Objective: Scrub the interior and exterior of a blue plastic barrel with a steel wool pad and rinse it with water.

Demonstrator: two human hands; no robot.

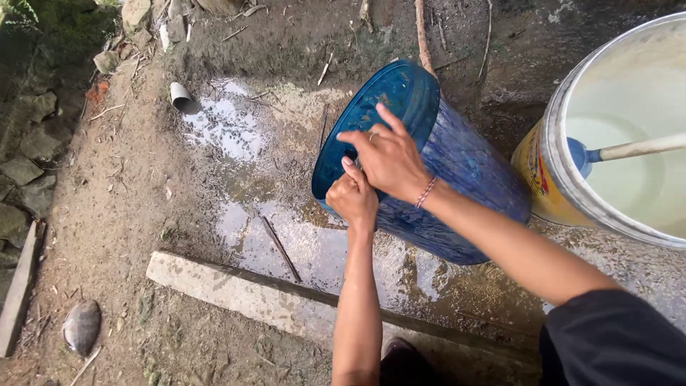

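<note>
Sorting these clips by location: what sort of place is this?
Probably an outdoor yard or wash area: bare wet dirt ground, a blue barrel tipped on its side, and a large tub of pale liquid.

You stand outdoors on bare brown dirt ground in daylight, with a shallow wet puddle, a long grey concrete slab, mossy stones and scattered dry twigs.

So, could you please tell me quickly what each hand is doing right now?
Left hand: closed in a fist at the blue barrel rim.
Right hand: fingers spread, resting on the barrel.
</note>
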